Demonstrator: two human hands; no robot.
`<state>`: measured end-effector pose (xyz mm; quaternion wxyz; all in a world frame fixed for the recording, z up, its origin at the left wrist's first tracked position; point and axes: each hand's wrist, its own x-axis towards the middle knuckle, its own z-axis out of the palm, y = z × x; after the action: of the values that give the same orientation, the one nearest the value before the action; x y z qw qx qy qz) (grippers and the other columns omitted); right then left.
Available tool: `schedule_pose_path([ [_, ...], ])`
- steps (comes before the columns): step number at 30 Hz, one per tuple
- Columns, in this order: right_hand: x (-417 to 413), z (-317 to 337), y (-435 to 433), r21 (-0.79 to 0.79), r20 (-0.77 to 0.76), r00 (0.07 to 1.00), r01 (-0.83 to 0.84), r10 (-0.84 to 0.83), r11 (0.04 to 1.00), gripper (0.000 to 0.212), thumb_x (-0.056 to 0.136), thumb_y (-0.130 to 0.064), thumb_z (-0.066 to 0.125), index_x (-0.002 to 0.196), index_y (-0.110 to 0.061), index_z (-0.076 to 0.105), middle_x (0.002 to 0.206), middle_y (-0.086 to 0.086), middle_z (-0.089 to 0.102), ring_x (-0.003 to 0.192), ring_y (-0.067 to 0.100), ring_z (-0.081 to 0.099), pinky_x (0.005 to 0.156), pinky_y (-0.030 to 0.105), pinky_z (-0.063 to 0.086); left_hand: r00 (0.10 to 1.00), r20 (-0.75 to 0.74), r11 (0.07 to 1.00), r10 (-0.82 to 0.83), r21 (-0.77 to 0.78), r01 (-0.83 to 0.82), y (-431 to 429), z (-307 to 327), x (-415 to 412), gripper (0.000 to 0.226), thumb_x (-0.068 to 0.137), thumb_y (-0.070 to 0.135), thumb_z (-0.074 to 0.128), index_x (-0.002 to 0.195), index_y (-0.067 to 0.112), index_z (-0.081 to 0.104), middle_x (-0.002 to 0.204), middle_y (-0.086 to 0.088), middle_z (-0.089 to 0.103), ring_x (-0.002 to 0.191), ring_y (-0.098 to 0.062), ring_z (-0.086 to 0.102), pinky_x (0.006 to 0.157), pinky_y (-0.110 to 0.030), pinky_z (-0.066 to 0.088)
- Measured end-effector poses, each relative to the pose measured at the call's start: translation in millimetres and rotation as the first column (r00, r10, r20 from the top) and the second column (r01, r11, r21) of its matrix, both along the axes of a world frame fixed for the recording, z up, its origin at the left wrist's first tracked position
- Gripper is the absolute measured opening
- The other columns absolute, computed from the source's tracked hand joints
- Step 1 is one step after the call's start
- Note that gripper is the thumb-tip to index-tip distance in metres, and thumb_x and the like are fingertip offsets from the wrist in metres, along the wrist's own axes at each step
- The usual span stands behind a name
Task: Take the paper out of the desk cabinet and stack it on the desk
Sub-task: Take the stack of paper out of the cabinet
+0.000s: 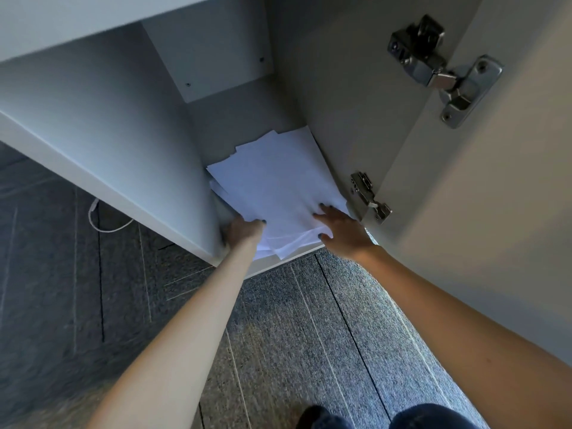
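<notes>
A loose, uneven pile of white paper (pixel 275 184) lies on the floor of the open desk cabinet (pixel 213 131). My left hand (pixel 244 232) grips the pile's near left corner, thumb on top and fingers tucked under the sheets. My right hand (pixel 342 229) lies flat on the pile's near right corner, fingers spread and pressing on the top sheet. The sheets fan out toward the back of the cabinet. The desk top is a pale strip at the upper left (pixel 62 20).
The cabinet door (pixel 495 212) stands open on the right, with two metal hinges (pixel 442 69) (pixel 370 198). The cabinet's left side panel (pixel 108 134) is close to my left hand. Grey carpet (pixel 309 335) lies below, with a white cable (pixel 105 221) at the left.
</notes>
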<state>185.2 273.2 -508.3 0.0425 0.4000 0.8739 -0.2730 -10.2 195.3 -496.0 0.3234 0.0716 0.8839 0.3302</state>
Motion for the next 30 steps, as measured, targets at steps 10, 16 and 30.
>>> schedule_pose_path([
  [10, 3, 3, 4, -0.03, -0.037, 0.999, 0.012, -0.013, 0.999, 0.056, 0.095, -0.022, 0.047, 0.149, -0.027, 0.031, 0.162, -0.006, 0.015, 0.149, 0.011, 0.014, 0.12, 0.035, 0.021, 0.959, 0.143, 0.962, 0.246, 0.089, -0.26, 4, 13, 0, 0.048, 0.066, 0.027, 0.08, 0.103, 0.004, 0.061, 0.105, -0.003, 0.066, 0.095, -0.021, 0.062, 0.085, -0.032, 0.052],
  [16, 2, -3, 1, -0.04, -0.039, 0.999, 0.014, -0.016, 0.999, 0.057, 0.095, -0.022, 0.047, 0.15, -0.026, 0.029, 0.163, -0.006, 0.013, 0.15, 0.012, 0.012, 0.119, 0.036, 0.022, 0.962, 0.248, 0.984, 0.118, 0.099, -0.146, 17, -38, -23, 0.073, 0.036, 0.041, 0.08, 0.103, 0.014, 0.07, 0.11, -0.002, 0.073, 0.098, -0.022, 0.069, 0.092, -0.037, 0.054],
  [30, 7, 23, 5, -0.248, -0.07, 0.91, 0.381, -0.409, 0.89, 0.043, 0.097, -0.023, 0.044, 0.137, -0.007, 0.045, 0.143, 0.016, 0.048, 0.126, 0.033, 0.052, 0.102, 0.034, 0.042, 0.934, 0.356, 0.974, 0.033, 0.197, -0.109, -13, 29, 14, 0.031, 0.077, 0.012, 0.072, 0.106, 0.008, 0.061, 0.129, -0.007, 0.058, 0.107, -0.022, 0.052, 0.099, -0.033, 0.043],
])
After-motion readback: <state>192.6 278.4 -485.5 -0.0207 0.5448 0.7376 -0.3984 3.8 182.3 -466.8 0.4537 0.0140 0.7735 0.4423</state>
